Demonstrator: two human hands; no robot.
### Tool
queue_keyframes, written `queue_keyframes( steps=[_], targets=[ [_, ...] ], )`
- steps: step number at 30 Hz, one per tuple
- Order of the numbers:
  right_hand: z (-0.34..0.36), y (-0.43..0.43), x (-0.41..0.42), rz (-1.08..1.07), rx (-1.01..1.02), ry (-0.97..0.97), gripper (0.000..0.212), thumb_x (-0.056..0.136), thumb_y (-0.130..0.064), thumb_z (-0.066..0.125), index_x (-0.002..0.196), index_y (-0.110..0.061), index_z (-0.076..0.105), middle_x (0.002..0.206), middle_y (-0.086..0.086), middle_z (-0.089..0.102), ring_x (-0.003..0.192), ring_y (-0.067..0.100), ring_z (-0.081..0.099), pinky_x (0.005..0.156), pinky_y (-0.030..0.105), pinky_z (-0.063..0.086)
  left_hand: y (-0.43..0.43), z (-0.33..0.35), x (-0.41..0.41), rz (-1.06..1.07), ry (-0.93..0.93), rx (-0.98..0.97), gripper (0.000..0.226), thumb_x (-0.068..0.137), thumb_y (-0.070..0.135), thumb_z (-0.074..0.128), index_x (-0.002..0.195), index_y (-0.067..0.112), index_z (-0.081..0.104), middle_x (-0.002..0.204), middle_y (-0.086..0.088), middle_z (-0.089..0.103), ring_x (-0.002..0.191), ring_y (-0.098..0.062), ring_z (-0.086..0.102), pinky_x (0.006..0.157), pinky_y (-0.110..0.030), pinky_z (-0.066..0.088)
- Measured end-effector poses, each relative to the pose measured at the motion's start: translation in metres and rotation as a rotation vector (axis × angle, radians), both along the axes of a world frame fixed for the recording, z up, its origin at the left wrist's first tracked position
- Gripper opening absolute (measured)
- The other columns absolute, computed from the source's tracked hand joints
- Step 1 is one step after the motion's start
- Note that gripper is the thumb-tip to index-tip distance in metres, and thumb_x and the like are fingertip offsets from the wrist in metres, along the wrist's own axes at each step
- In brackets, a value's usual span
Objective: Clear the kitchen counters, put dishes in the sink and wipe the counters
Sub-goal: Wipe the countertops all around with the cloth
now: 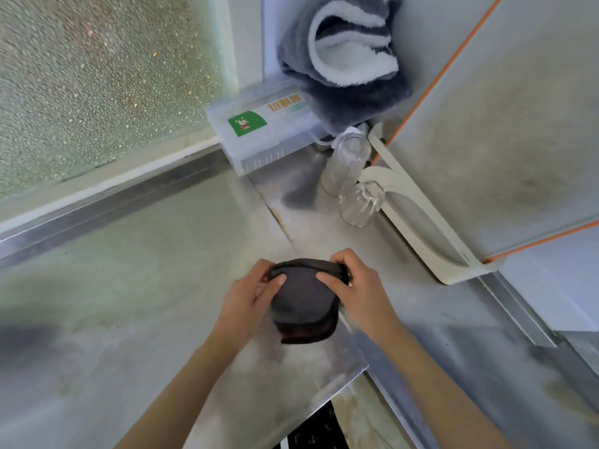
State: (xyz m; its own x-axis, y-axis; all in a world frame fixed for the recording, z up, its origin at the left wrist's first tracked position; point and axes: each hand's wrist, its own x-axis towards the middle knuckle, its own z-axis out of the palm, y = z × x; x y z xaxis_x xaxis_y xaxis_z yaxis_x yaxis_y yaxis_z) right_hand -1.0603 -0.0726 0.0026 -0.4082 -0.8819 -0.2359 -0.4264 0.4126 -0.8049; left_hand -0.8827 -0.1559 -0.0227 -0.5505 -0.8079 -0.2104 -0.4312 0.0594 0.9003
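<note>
1. Left hand point(251, 294) pinches the cloth's point(303, 299) top-left edge.
2. The cloth, over the counter point(129, 286), looks soft, light and limp; best gripped at folded edges.
3. Right hand point(351, 286) pinches its top-right edge.

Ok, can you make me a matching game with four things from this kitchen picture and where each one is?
Things:
1. cloth
2. glasses
3. towel
4. cutting board

Places:
A. standing on the counter next to the rack
B. leaning in the white rack
C. held by the left hand and the right hand
D. bunched up in the corner above the plastic box

Right pairs: 1-C, 2-A, 3-D, 4-B
</note>
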Motion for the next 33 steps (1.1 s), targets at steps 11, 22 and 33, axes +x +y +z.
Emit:
queue_keyframes(
  steps=[11,22,33],
  targets=[
    [-0.046,-0.023,-0.023,0.356,0.030,0.367,0.016,0.074,-0.014,0.047,0.076,-0.015,0.063,0.089,0.000,0.071,0.083,0.023,0.064,0.074,0.033,0.046,-0.006,-0.046,-0.002,-0.049,-0.269,-0.292,0.061,0.087,0.066,0.032,0.097,0.019,0.068,0.098,0.005,0.070,0.094,-0.015,0.062,0.085,-0.030,0.042],
    [-0.113,-0.113,0.028,0.568,0.071,0.750,0.055,0.094,-0.053,0.028,0.144,-0.031,0.032,0.155,0.003,0.025,0.141,0.033,0.023,0.111,0.056,0.023,-0.057,-0.084,0.016,0.180,-0.773,-0.338,0.059,0.092,0.055,0.009,0.147,0.035,0.010,0.156,0.008,-0.003,0.143,-0.013,-0.009,0.114,-0.046,-0.003],
    [-0.117,-0.130,0.023,0.577,-0.002,0.814,0.053,0.094,-0.047,0.035,0.144,-0.029,0.034,0.154,0.004,0.027,0.141,0.032,0.024,0.112,0.054,0.018,-0.059,-0.100,0.018,0.166,-0.857,-0.371,0.054,0.095,0.051,0.013,0.146,0.037,0.002,0.155,0.008,-0.003,0.141,-0.011,-0.011,0.113,-0.047,0.003]
  ],
)
